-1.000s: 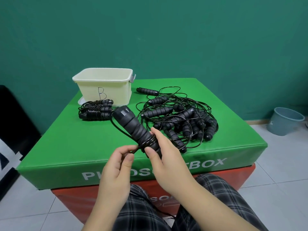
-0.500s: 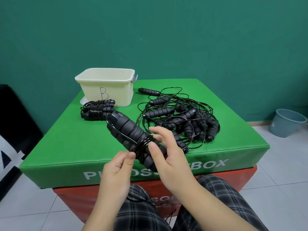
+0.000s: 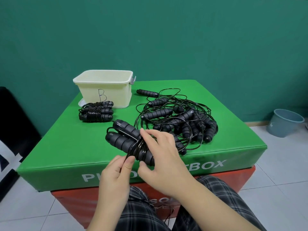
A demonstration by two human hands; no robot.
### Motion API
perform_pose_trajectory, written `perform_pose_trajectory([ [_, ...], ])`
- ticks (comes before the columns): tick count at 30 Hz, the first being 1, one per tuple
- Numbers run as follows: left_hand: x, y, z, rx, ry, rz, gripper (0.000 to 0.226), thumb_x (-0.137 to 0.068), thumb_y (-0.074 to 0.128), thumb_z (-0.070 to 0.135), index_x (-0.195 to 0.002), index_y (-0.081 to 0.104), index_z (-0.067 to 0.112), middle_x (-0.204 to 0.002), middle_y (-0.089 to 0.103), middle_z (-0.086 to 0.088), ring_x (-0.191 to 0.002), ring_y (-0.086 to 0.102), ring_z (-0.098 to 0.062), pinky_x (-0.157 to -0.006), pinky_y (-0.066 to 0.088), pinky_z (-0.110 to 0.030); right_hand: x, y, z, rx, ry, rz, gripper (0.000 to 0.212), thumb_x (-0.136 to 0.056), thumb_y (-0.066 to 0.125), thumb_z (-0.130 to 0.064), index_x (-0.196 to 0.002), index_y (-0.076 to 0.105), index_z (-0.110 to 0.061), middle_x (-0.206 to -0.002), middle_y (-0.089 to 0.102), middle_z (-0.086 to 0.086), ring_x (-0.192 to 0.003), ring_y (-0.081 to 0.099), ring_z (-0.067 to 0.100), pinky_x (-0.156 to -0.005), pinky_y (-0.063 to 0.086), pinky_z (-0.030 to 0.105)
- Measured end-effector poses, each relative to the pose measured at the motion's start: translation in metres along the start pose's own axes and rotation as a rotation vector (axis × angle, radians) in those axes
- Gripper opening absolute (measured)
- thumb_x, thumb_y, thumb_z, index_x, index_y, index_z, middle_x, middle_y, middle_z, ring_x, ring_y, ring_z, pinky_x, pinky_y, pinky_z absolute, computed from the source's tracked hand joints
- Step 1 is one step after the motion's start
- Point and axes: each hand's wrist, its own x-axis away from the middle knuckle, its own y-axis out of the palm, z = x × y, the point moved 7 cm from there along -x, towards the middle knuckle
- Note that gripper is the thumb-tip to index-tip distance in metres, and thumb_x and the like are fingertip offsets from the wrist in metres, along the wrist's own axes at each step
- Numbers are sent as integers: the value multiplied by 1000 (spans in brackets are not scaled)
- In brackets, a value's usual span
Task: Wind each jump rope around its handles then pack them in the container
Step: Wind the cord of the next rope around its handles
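Right hand (image 3: 164, 157): curled round the paired handles (image 3: 128, 140), which are held above the near edge of the table (image 3: 66, 147).
Left hand (image 3: 116, 174): the cord (image 3: 131, 151) is pinched between thumb and fingers just below the wraps.
Winding: the cord is best kept taut and each turn laid snug beside the last, so nothing slips.
Slack: a tail hangs down to the lap and should be fed steadily.
Done bundles (image 3: 96, 111): lying beside the container (image 3: 106, 88).
Loose ropes (image 3: 180, 120): a tangled heap, to be untangled one at a time.

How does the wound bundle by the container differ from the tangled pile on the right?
The wound bundle has its cord wrapped tight around side-by-side handles; the tangled pile has cord in loose loops and handles pointing many ways. The bundle is compact, the pile sprawls wider. Both are black and lie on the green mat.
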Motion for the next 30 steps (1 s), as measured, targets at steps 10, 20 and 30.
perform_pose_trajectory([
  [10,1,7,9,2,80,-43,27,-95,44,37,-91,66,22,-72,53,10,-65,51,-4,-60,38,-11,2,-2,13,-29,88,16,72,-89,37,-56,-149,29,-18,-132,43,-3,-122,37,16,-103,27,22],
  [20,-4,3,-7,-25,-94,-65,70,-65,26,89,-91,46,27,-76,55,16,-72,52,2,-64,37,-18,7,-3,7,-279,160,58,56,-89,45,-46,-140,45,-22,-122,47,-20,-120,38,-2,-92,17,-4],
  [30,-1,5,6,-185,1,-93,60,-84,23,71,-83,61,25,-73,63,16,-73,58,-1,-63,42,-21,7,0,13,-250,194,92,70,-84,32,-64,-140,44,-24,-132,54,-12,-123,42,3,-97,27,9],
])
